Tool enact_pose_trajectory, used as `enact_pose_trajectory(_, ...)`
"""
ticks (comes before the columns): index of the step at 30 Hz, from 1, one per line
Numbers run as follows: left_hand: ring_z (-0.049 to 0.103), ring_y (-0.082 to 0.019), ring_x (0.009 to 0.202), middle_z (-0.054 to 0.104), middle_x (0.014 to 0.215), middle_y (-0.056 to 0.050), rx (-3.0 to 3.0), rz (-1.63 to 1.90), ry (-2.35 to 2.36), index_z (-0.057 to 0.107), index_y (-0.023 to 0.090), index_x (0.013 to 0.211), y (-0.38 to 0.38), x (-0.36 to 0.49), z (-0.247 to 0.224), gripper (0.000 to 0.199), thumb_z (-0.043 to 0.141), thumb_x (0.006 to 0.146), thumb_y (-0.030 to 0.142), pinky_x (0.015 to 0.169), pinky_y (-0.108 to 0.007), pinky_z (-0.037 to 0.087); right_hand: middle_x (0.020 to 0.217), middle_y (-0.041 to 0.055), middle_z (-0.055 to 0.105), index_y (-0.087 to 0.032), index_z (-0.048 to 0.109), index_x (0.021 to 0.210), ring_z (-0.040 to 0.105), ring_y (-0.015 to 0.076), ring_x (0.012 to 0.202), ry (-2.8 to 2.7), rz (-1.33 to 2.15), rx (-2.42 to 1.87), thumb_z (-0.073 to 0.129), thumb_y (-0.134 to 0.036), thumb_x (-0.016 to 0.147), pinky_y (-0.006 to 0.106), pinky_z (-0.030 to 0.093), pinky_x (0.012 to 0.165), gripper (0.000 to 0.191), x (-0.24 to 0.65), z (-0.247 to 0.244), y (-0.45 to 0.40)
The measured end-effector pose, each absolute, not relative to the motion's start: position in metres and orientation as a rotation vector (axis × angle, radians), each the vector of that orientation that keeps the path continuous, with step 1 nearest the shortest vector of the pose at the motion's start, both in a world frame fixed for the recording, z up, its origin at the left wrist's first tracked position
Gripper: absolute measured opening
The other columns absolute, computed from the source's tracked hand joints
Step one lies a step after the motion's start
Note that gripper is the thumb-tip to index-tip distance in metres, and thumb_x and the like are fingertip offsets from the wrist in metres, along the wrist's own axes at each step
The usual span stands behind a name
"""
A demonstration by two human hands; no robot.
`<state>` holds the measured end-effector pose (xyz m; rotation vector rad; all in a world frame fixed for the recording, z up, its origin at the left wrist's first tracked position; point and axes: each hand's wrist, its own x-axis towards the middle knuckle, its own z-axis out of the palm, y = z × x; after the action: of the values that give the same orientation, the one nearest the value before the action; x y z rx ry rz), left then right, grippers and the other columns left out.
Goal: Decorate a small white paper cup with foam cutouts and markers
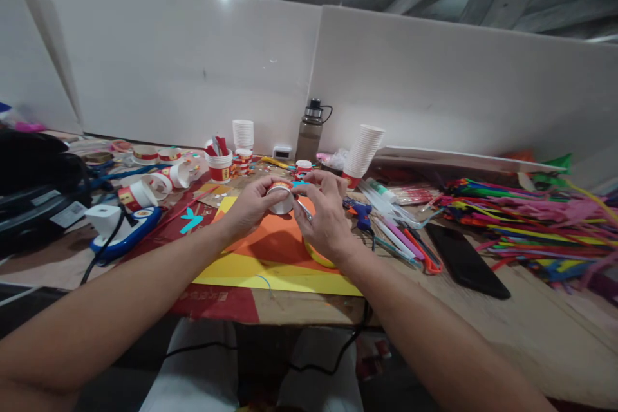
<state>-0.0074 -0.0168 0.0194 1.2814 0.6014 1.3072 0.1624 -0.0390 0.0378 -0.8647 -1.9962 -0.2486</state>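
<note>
My left hand [253,206] grips a small paper cup [280,199], red and gold outside and white inside. It is tipped so its round opening faces me. Close on its right, the fingers of my right hand [326,212] are closed on a slim silvery tool [304,210], whose kind I cannot make out. A bit of bright blue paper [300,185] shows between the hands; whether a finger touches it I cannot tell. Orange paper [270,238] lies over a yellow sheet [232,273] beneath both hands. Under my right wrist, a yellow curved edge [318,256] is partly hidden.
To the left are cut cups [140,194], a blue-edged power strip [125,238] and blue paper strips [192,221]. Stacked cups [365,149] and a bottle [309,132] stand behind. A glue gun [360,211], a phone [466,261] and colourful pipe cleaners [535,222] lie right.
</note>
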Motion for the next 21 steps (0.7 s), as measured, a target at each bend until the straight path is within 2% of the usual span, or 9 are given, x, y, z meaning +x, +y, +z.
enact_pose_trajectory(21,0.063,-0.013,0.070,0.067,0.086,-0.003,1.295,1.323,0.589,0.065,0.016,0.097,-0.0171,-0.0079,0.0211,0.031,0.076,0.074,0.033,0.060,-0.023,0.054,0.113,0.0111,0.051,-0.021,0.065,0.102,0.045,0.0259,0.109,-1.992,-0.255,-0.863,0.057,-0.022,0.087,0.044,0.036,0.095,0.017,0.1608,0.0385,-0.0412)
